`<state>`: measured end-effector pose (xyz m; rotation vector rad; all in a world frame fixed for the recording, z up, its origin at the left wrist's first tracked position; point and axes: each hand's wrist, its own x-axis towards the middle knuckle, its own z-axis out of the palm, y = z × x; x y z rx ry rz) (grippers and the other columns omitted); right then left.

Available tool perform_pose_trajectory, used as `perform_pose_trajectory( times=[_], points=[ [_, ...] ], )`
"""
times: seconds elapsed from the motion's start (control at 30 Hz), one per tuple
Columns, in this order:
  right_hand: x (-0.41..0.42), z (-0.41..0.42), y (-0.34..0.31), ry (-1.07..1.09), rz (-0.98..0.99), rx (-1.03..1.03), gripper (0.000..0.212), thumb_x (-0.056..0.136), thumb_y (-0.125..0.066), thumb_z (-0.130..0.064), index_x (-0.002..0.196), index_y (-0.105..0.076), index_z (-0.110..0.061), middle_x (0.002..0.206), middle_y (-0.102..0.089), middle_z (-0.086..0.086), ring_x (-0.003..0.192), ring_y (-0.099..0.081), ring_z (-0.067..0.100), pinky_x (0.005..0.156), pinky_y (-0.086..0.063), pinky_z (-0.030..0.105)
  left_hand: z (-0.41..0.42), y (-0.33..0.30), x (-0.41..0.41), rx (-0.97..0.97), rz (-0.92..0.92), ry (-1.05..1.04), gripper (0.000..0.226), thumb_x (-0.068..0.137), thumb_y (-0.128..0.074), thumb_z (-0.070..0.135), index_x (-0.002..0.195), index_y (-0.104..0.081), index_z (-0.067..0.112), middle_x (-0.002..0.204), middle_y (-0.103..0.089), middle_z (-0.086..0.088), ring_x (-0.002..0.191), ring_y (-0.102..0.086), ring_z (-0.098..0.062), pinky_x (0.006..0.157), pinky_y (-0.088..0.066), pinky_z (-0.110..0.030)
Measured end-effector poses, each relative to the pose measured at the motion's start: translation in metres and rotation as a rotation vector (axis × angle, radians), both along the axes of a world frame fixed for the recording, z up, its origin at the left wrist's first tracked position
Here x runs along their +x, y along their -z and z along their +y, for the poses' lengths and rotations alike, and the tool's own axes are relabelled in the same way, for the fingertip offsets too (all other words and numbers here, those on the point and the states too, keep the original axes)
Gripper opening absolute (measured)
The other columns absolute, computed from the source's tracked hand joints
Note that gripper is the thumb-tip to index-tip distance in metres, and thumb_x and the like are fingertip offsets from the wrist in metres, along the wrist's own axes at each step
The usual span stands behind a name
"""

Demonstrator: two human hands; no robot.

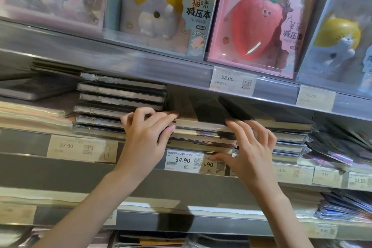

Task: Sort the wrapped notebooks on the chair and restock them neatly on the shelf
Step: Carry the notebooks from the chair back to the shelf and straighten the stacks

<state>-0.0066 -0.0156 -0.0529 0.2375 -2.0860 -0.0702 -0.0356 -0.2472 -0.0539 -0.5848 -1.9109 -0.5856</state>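
**Both hands on the middle stack of wrapped notebooks**

The landmark here is the white 34.90 price tag [184, 160] on the grey shelf edge [141, 164]. Directly above it sits a low stack of wrapped notebooks [203, 134], dark-covered and lying flat with their page edges facing out.

The left hand [146, 137] reaches in from the lower left of the tag. Its fingers are bent and spread over the left end of this stack, fingertips [173, 116] pressing on the top cover and the exposed edges. Whether the thumb is hooked underneath cannot be told.

The right hand [249, 147] comes in to the right of the tag, covering part of a neighbouring label. Its fingers are arched and splayed, the tips resting on the front edges of the upper notebooks, with the thumb low and pointing toward the tag. It looks more like steadying than gripping. The two hands are apart, one at each end of the stack's front.

Up and left of the tag stands a taller pile of black notebooks [120, 98] with elastic bands, just beside the left hand. Further left along the same rail is a 27.90 label [82, 148].

On the tier above the tag stand boxed items: a cat squeeze notebook [159, 6] and a pink strawberry box [257, 20], with a 58.00 tag [233, 81] beneath them.
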Motion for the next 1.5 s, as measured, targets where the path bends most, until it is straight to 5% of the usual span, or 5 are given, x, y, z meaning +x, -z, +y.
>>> perform_pose_trajectory(
  times=[0.5, 0.73, 1.0, 1.2, 1.5],
  points=[
    [0.008, -0.014, 0.016, -0.006, 0.029, -0.111, 0.084, 0.066, -0.067, -0.05, 0.137, -0.037, -0.015, 0.138, -0.045, 0.006, 0.125, -0.033, 0.024, 0.097, -0.028, 0.042, -0.007, 0.01, 0.001, 0.012, -0.01, 0.046, 0.041, 0.087, -0.047, 0.034, 0.122, -0.06, 0.018, 0.112, -0.064, 0.005, 0.101, -0.043, -0.014, 0.085, -0.018, -0.026],
    [0.014, -0.038, 0.033, -0.039, 0.124, -0.131, 0.073, 0.066, -0.082, -0.025, 0.128, -0.045, -0.018, 0.131, -0.04, 0.004, 0.117, -0.039, 0.026, 0.097, -0.026, 0.035, -0.057, 0.03, 0.003, 0.054, -0.061, 0.013, 0.039, 0.088, -0.046, 0.034, 0.123, -0.057, 0.021, 0.124, -0.056, 0.005, 0.11, -0.043, -0.015, 0.092, -0.022, -0.026],
    [0.008, -0.096, 0.052, -0.135, 0.106, -0.101, 0.035, 0.081, -0.054, -0.027, 0.115, -0.052, -0.019, 0.114, -0.058, 0.002, 0.104, -0.046, 0.017, 0.087, -0.033, 0.032, -0.117, 0.037, 0.0, 0.122, -0.037, -0.088, 0.035, 0.088, -0.046, 0.027, 0.118, -0.06, 0.015, 0.115, -0.059, -0.002, 0.108, -0.048, -0.021, 0.092, -0.028, -0.035],
    [-0.001, -0.134, 0.052, -0.198, 0.103, -0.094, 0.039, 0.075, -0.074, -0.018, 0.111, -0.058, -0.015, 0.11, -0.063, 0.004, 0.104, -0.047, 0.018, 0.086, -0.036, 0.034, -0.148, 0.037, -0.005, 0.162, -0.091, -0.169, 0.024, 0.089, -0.058, 0.025, 0.11, -0.061, 0.015, 0.104, -0.061, -0.002, 0.104, -0.048, -0.02, 0.085, -0.024, -0.028],
    [0.0, -0.172, 0.045, -0.025, 0.093, -0.044, 0.038, 0.075, -0.075, -0.028, 0.108, -0.064, -0.011, 0.107, -0.064, 0.004, 0.09, -0.056, 0.025, 0.07, -0.046, 0.036, -0.15, 0.031, -0.005, 0.113, -0.146, -0.212, 0.022, 0.087, -0.059, 0.025, 0.109, -0.062, 0.02, 0.084, -0.06, 0.009, 0.099, -0.038, -0.013, 0.079, -0.016, -0.026]
  ],
)
